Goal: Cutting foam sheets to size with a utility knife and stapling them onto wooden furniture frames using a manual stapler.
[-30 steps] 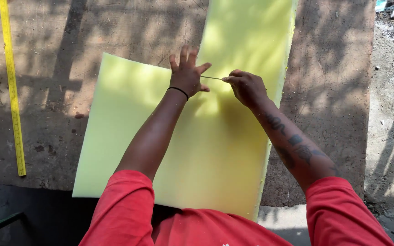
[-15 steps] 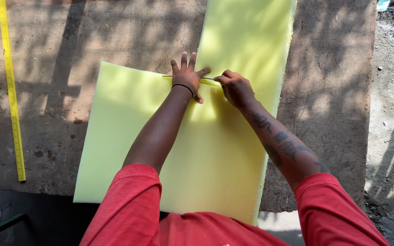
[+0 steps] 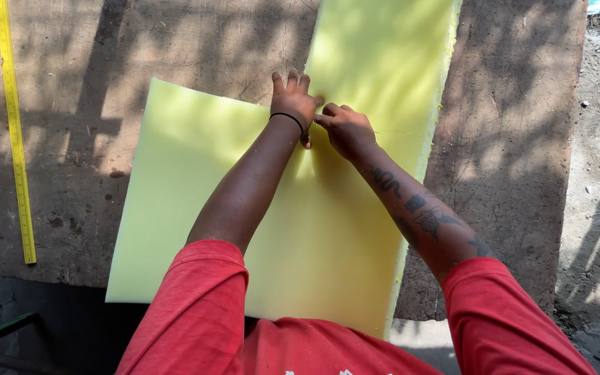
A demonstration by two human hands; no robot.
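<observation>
Both arms reach forward, hands meeting. Left hand (image 3: 294,101) lies flat, fingers (image 3: 290,80) extended; right hand (image 3: 346,129) is curled, fingertips pinched together.

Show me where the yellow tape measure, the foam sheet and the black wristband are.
yellow tape measure (image 3: 15,132), head view, middle of the strip.
foam sheet (image 3: 196,194), head view, bare left half.
black wristband (image 3: 287,119), head view, band across the left wrist.

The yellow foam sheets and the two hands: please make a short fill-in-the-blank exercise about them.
1. The left hand presses flat on the ____ foam sheet.
2. The right hand lies close beside the ____ hand.
3. The tape measure lies at the ____ edge of the picture, on the worn table.
4. Both sleeves are ____.

Missing words: yellow; left; left; red
</observation>
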